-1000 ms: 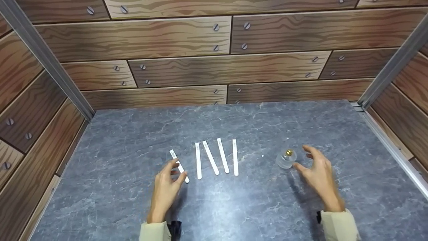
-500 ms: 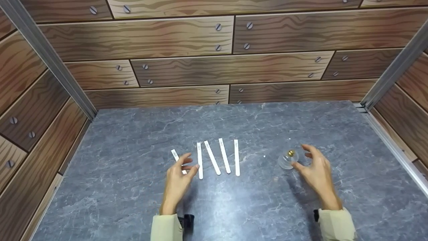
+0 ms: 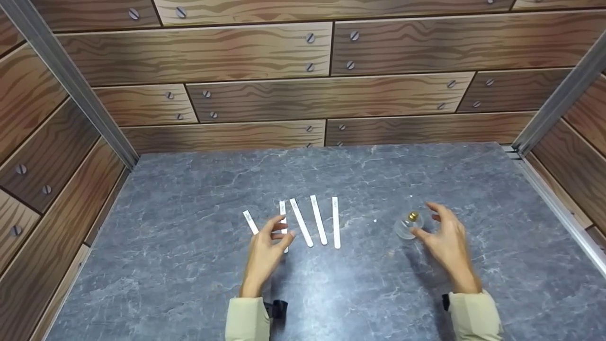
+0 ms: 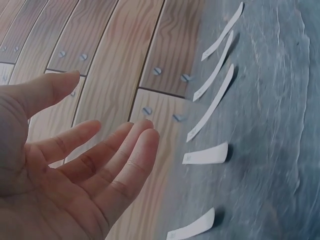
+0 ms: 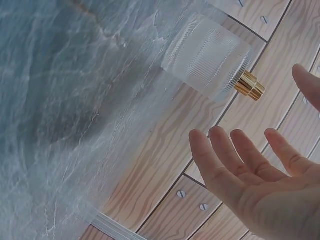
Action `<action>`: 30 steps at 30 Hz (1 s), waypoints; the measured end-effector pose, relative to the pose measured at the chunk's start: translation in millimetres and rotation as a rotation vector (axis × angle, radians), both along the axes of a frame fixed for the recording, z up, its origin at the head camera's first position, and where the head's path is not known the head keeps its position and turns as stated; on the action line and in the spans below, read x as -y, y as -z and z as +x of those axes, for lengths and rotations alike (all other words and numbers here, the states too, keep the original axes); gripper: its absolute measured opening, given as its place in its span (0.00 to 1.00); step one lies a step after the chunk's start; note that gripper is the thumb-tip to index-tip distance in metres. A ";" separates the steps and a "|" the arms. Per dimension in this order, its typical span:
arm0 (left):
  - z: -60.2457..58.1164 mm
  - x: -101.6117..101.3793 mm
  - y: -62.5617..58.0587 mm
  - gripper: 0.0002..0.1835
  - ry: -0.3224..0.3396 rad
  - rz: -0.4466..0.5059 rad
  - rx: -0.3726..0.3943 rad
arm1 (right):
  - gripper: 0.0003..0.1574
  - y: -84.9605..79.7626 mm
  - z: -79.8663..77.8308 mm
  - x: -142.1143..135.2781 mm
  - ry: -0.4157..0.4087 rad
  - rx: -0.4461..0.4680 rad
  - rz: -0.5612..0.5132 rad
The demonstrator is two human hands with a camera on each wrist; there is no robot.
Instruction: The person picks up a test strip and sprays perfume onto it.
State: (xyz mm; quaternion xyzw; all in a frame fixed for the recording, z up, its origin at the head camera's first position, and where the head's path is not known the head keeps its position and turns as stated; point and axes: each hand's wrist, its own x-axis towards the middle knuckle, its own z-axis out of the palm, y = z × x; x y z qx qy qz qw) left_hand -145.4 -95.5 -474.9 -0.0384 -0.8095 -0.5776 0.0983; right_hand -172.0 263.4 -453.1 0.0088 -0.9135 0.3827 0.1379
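Observation:
Several white paper test strips (image 3: 336,222), each with small print at its far end, lie side by side on the grey table. My left hand (image 3: 265,255) hovers over the two leftmost strips, hiding parts of them, with its fingers loosely bent and holding nothing. In the left wrist view the strips (image 4: 205,155) lie apart from the fingers. To the right stands a clear ribbed glass perfume bottle (image 3: 404,231) with a gold spray neck (image 5: 250,86). My right hand (image 3: 447,244) is just right of it, fingers spread and empty; the right wrist view shows a gap between them.
The grey marbled table (image 3: 189,284) is enclosed by wood-patterned walls (image 3: 255,52) at the back and sides. Metal rails (image 3: 558,213) run along the corners and right edge. Tiny white specks (image 3: 375,220) lie left of the bottle.
My left hand has moved right, from the leftmost strip to over the second one. The right hand stays beside the bottle, almost still. The strips and bottle keep their places.

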 end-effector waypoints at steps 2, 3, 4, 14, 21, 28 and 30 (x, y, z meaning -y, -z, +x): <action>-1.3 -2.5 1.1 0.25 -0.001 0.008 0.013 | 0.40 0.6 -0.7 0.3 0.002 -0.007 -0.003; -1.9 -3.8 1.5 0.25 -0.001 0.012 0.019 | 0.40 0.8 -1.0 0.6 0.003 -0.008 -0.007; -2.6 -4.9 1.9 0.25 -0.003 0.014 0.022 | 0.40 1.2 -1.3 0.8 0.005 -0.009 -0.009; -8.4 -14.2 2.1 0.26 0.006 0.048 0.035 | 0.42 1.6 -3.9 3.7 0.011 0.010 -0.025; -13.6 -24.9 5.1 0.26 0.061 0.135 0.060 | 0.42 3.6 -5.3 4.9 0.009 0.021 -0.018; -17.2 -34.4 7.2 0.26 0.076 0.153 0.105 | 0.42 5.5 -5.4 5.3 0.006 0.040 -0.015; -18.5 -38.1 7.7 0.26 0.082 0.179 0.103 | 0.42 5.7 -5.2 5.1 0.009 0.045 -0.018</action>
